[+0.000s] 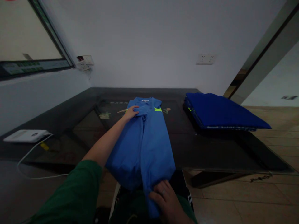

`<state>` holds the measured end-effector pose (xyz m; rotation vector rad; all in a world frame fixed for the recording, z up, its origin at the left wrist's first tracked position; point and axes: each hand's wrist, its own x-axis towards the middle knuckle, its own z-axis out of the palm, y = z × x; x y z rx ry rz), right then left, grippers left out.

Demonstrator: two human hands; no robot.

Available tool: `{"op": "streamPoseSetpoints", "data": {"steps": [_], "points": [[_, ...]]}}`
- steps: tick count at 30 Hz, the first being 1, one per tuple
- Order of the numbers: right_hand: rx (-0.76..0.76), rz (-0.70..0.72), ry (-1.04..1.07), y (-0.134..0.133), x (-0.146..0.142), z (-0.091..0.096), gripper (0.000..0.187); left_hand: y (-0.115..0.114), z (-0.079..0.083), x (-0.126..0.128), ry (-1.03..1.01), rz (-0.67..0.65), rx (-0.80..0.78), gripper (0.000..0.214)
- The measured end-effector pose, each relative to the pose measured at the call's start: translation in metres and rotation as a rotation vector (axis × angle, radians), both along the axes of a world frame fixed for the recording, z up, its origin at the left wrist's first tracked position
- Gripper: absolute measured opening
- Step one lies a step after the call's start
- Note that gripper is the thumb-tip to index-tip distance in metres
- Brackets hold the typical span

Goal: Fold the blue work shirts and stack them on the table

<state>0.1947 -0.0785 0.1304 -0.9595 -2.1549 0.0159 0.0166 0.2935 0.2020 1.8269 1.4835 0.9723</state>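
Observation:
A light-blue work shirt [157, 140] with yellow-green strips lies lengthwise on the dark table, its collar toward the wall and its lower part hanging over the near edge. One sleeve runs down its length toward me. My left hand [131, 113] rests on the upper left of the shirt near the shoulder, fingers stretched out over the cloth. Close to my lap, my right hand [165, 198] has its fingers curled on the lower end of the sleeve; a ring shows on one finger. The fingertips of the right hand are partly hidden by the cloth.
On the right of the dark glossy table [182, 146] sits a stack of folded darker-blue garments [224, 112]. A white device [26, 136] with a white cable [30, 177] lies at the left. Wall sockets [206, 59] are behind the table.

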Motion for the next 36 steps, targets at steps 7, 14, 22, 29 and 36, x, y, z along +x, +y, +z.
{"op": "streamPoseSetpoints", "data": {"steps": [7, 14, 22, 29, 36], "points": [[0.103, -0.034, 0.045, -0.006, 0.003, 0.000, 0.027, 0.018, 0.022, 0.000, -0.018, 0.028, 0.174, 0.041], [-0.088, -0.125, -0.073, 0.005, -0.009, -0.030, 0.041, -0.012, 0.018, -0.019, 0.250, 0.094, 0.207, 0.040], [-0.197, -0.087, 0.101, -0.002, 0.024, -0.014, 0.018, -0.223, 0.032, -0.025, 0.143, -0.375, -0.147, 0.029], [-0.774, -0.470, 0.496, 0.003, 0.082, -0.027, 0.044, -0.322, -0.019, -0.015, 0.241, -0.305, -0.436, 0.029], [-1.055, -0.235, 0.744, 0.030, 0.059, -0.032, 0.061, -0.327, -0.051, 0.005, -0.012, -0.214, -0.277, 0.030]]}}
